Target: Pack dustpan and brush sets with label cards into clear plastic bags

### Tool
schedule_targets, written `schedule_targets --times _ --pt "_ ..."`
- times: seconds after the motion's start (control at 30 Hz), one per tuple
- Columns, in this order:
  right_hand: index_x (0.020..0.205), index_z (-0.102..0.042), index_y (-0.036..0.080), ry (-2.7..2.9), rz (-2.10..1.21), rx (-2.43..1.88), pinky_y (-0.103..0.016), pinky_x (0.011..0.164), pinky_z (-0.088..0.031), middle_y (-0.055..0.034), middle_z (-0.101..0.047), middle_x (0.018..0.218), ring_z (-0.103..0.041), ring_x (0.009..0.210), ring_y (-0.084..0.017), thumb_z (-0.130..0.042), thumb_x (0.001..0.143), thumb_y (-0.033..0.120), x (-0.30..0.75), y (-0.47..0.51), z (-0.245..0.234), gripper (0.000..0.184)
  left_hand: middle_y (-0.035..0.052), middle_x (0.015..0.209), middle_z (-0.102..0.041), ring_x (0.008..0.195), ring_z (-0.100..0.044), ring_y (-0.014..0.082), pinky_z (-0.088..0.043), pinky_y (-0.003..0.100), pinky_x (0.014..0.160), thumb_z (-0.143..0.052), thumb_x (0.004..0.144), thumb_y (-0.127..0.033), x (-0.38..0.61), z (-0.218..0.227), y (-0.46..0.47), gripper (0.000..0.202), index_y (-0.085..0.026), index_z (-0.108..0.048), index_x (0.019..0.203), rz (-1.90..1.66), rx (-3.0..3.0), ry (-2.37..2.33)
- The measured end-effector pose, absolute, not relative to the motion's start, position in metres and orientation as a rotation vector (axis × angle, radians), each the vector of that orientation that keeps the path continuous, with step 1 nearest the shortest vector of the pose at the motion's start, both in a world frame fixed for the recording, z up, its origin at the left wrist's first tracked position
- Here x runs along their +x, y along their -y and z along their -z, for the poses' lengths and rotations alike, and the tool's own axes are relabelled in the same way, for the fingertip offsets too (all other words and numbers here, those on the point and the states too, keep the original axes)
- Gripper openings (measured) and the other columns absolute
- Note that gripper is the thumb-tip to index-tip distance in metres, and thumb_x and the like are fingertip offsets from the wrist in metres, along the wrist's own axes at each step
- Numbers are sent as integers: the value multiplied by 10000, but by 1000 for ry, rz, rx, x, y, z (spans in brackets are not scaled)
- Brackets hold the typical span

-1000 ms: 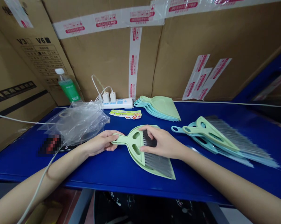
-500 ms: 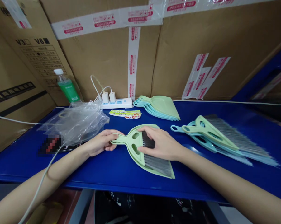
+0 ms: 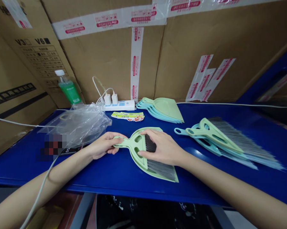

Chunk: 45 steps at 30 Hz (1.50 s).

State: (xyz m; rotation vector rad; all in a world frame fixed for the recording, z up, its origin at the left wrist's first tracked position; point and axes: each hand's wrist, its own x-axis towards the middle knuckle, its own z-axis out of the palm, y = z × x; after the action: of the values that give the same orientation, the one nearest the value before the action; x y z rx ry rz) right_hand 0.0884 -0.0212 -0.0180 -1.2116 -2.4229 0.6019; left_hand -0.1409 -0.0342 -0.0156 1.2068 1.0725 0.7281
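Observation:
A light green hand brush (image 3: 143, 149) with dark grey bristles lies on a matching green dustpan (image 3: 137, 162), their handles lined up to the left. My left hand (image 3: 107, 143) is closed on both handle ends, thumb on top. My right hand (image 3: 166, 147) rests over the brush with its thumb and fingers curved onto the head and the base of the bristles. More hand brushes, one green (image 3: 215, 135) on top of blue ones (image 3: 209, 146), lie to the right. Behind, a green dustpan (image 3: 166, 108) tops a stack of blue dustpans (image 3: 155, 117).
Clear plastic bags (image 3: 83, 124) lie at the left by a green bottle (image 3: 69, 90). A white power strip (image 3: 126, 105) and printed labels (image 3: 128, 116) sit at the back, against cardboard (image 3: 105, 60). A white cable (image 3: 42, 187) crosses over my left forearm.
The right hand's thumb has shifted slightly left on the brush head. The brush, the dustpan and my left hand stay almost where they were.

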Motion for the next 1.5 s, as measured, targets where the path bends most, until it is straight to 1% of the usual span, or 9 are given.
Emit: schedule_targets --times 0.33,0.5,0.7,0.8,0.9,0.97,1.1,1.33,1.5 --pt "1159 -528 230 2449 -572 -1126 -457 868 -421 -92 -629 1194 -579 1053 -291 -665 725 494 90 20 17 526 -73 462 -470 370 -349 33 -140 169 343 -711 704 -321 -140 15 35 274 -119 -649 878 -716 1241 -1078" --pt "1189 -537 178 2435 -296 -1088 -396 751 -437 -108 -667 968 -614 887 -267 -598 798 513 101 9 13 519 -67 484 -483 399 -387 50 -194 165 356 -676 751 -354 -143 17 35 313 -125 -620 956 -640 1285 -1032" --pt "1145 -595 210 2470 -149 -1138 -339 673 -434 -41 -649 779 -610 722 -207 -504 887 403 108 -2 17 335 -77 466 -464 388 -355 55 -210 168 361 -607 819 -419 -147 18 35 362 -128 -587 1033 -538 1436 -951" --pt "1082 -632 217 2524 -144 -1173 -329 683 -435 -41 -680 831 -621 727 -194 -476 895 289 107 -4 18 254 -84 481 -439 396 -347 56 -210 167 362 -577 841 -444 -146 15 36 363 -139 -583 1038 -509 1512 -975" --pt "1056 -642 234 2549 -144 -1226 -320 676 -433 -37 -711 935 -643 787 -202 -445 886 210 106 -4 17 261 -86 516 -422 412 -353 55 -212 163 364 -562 847 -458 -146 13 36 357 -152 -579 1030 -490 1547 -994" --pt "1056 -639 233 2552 -149 -1281 -319 660 -430 -38 -719 980 -653 817 -215 -440 884 200 107 -4 16 266 -86 529 -419 414 -353 53 -212 162 362 -559 847 -462 -146 12 36 359 -154 -576 1031 -482 1554 -995" --pt "1048 -629 244 2565 -131 -1373 -315 622 -413 -30 -733 929 -664 801 -229 -428 890 214 107 -5 14 258 -79 557 -433 401 -352 43 -201 165 352 -572 836 -457 -147 12 35 361 -149 -587 1025 -478 1548 -1010" --pt "984 -634 246 2570 -134 -1383 -317 643 -416 -31 -723 997 -663 889 -245 -357 910 192 107 -7 18 292 -72 568 -468 384 -377 37 -211 166 348 -589 824 -428 -149 10 33 321 -154 -612 989 -462 1545 -1025" --pt "1067 -632 226 2561 -102 -1400 -337 683 -431 -63 -698 1071 -650 936 -262 -355 910 176 104 -10 16 322 -75 568 -478 376 -388 37 -218 169 356 -612 804 -432 -150 10 33 333 -153 -612 986 -464 1537 -1018"
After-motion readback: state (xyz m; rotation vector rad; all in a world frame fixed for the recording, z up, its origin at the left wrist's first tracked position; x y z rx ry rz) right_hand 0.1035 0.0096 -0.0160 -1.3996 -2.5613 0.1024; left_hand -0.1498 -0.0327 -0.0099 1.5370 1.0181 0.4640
